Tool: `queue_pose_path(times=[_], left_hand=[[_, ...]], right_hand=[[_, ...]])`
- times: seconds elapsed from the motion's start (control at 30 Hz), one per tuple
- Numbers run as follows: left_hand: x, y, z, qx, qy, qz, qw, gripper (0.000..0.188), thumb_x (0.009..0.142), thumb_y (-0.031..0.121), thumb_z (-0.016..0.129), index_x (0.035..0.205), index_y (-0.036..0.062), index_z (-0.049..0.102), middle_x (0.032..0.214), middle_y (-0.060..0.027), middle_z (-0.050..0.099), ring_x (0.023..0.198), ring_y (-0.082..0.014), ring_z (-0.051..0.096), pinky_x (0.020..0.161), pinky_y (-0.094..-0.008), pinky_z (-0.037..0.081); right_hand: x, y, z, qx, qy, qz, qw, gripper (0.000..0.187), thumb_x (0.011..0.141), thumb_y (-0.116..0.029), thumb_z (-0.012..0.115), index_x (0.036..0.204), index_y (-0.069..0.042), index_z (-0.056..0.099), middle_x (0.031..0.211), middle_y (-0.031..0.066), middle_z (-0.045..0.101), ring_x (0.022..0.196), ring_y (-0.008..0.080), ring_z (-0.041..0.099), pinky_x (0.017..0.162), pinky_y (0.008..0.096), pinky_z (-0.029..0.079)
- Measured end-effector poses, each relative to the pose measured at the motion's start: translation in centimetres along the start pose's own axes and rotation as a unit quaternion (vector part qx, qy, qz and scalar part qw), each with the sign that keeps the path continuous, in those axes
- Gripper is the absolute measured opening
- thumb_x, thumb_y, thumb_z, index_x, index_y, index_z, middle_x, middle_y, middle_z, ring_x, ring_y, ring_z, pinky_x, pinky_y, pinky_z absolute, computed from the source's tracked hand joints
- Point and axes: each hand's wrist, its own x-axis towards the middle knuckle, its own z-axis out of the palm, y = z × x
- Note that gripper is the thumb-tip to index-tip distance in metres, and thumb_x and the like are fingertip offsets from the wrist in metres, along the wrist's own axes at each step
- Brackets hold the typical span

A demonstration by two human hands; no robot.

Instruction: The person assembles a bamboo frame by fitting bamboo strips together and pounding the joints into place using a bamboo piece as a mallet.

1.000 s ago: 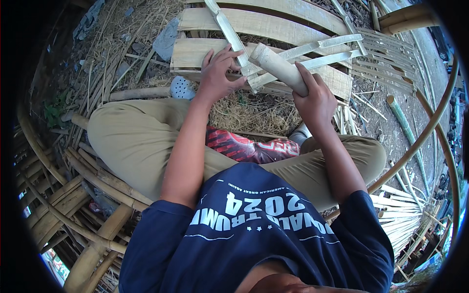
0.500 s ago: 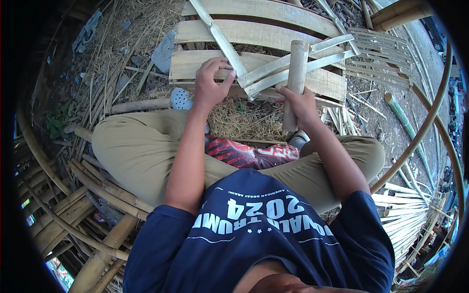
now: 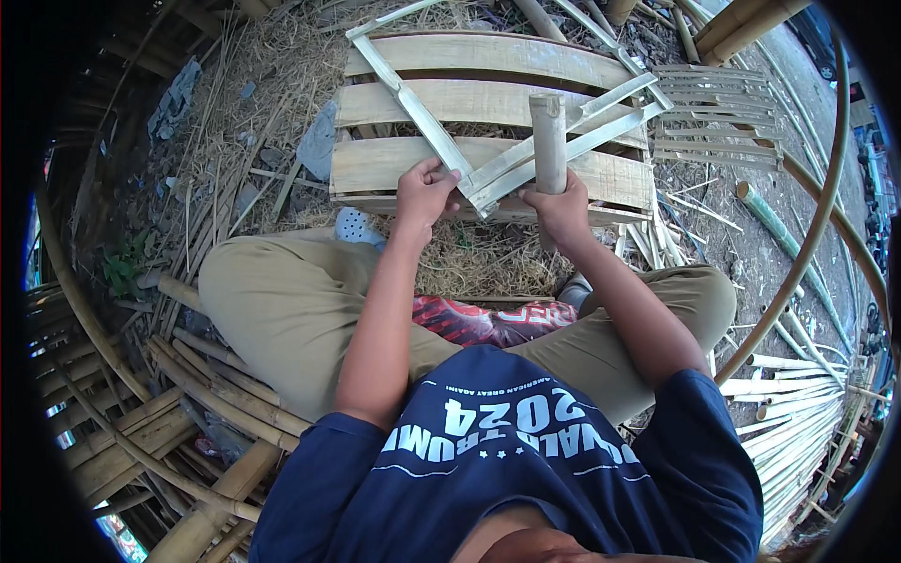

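Observation:
A frame of split bamboo strips [image 3: 413, 108] rests on a low slatted wooden platform [image 3: 601, 172], one corner pointing toward me at its near edge. My left hand [image 3: 427, 197] is closed on the left strip just beside that corner, thumb and fingers pinching it. Two more strips run from the corner toward the far right. In my right hand [image 3: 561, 208] is a short, thick bamboo stick [image 3: 548, 141], held upright with its top above the strips. The fist wraps its lower part, and the stick overlaps the right-hand strips in view; whether they touch I cannot tell.
My crossed legs [image 3: 291, 281] lie between me and the platform. A slatted bamboo panel [image 3: 718, 113] sits at the far right, near a green bamboo pole [image 3: 784, 230]. Many cut strips [image 3: 798, 422] fan out at right. Bamboo poles [image 3: 221, 399] lie at left.
My left fingers, spread beside the corner before, have closed on the left strip. The upright stick in my right hand has shifted left and tilted. The whole view has moved slightly.

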Motion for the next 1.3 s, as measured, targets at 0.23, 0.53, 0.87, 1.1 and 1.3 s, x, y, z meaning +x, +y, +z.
queue_pose_path(times=[0.23, 0.53, 0.87, 1.1, 1.3], left_hand=[[0.6, 0.4, 0.3, -0.065, -0.034, -0.004, 0.997, 0.036, 0.093, 0.003, 0.072, 0.127, -0.0026, 0.061, 0.108, -0.0084, 0.072, 0.099, -0.0185, 0.072, 0.078, -0.0336, 0.062], [1.8, 0.8, 1.3, -0.091, -0.018, -0.044, 0.995, 0.024, 0.102, 0.019, 0.064, 0.117, 0.0013, 0.065, 0.101, -0.0083, 0.072, 0.085, -0.019, 0.073, 0.072, -0.0356, 0.063], [1.9, 0.9, 2.4, -0.107, -0.035, 0.038, 0.993, 0.041, 0.101, 0.009, 0.067, 0.14, 0.0065, 0.054, 0.122, -0.0079, 0.064, 0.099, -0.0217, 0.071, 0.079, -0.0396, 0.063], [-0.4, 1.4, 5.1, -0.182, -0.028, 0.092, 0.979, 0.045, 0.103, 0.003, 0.063, 0.145, 0.0, 0.049, 0.131, -0.007, 0.059, 0.108, -0.0192, 0.067, 0.089, -0.0395, 0.064], [-3.2, 0.0, 7.0, -0.194, -0.003, 0.067, 0.979, 0.053, 0.104, 0.003, 0.063, 0.153, 0.0012, 0.044, 0.137, -0.0076, 0.055, 0.113, -0.0193, 0.065, 0.092, -0.0384, 0.063]], right_hand=[[-0.9, -3.9, -1.1, 0.193, -0.023, 0.119, 0.974, 0.038, 0.082, -0.007, 0.086, 0.111, -0.002, 0.061, 0.092, 0.0068, 0.071, 0.081, 0.0185, 0.072, 0.071, 0.0344, 0.056], [-0.3, -3.4, -2.4, 0.178, -0.013, 0.105, 0.978, 0.039, 0.081, -0.005, 0.086, 0.109, -0.002, 0.06, 0.09, 0.0094, 0.072, 0.077, 0.02, 0.071, 0.065, 0.0352, 0.056], [0.3, -3.0, -3.7, 0.2, -0.019, 0.066, 0.977, 0.042, 0.08, -0.003, 0.086, 0.112, 0.001, 0.06, 0.092, 0.0105, 0.072, 0.078, 0.0221, 0.072, 0.071, 0.0372, 0.057], [1.6, -4.3, -6.7, 0.194, -0.046, 0.092, 0.976, 0.043, 0.079, -0.002, 0.085, 0.114, 0.0, 0.06, 0.098, 0.0111, 0.071, 0.085, 0.0225, 0.072, 0.076, 0.0385, 0.056], [1.6, -5.3, -10.2, 0.15, -0.087, 0.091, 0.981, 0.055, 0.073, 0.0, 0.087, 0.122, 0.0, 0.06, 0.104, 0.0097, 0.066, 0.093, 0.0236, 0.07, 0.088, 0.0406, 0.056]])
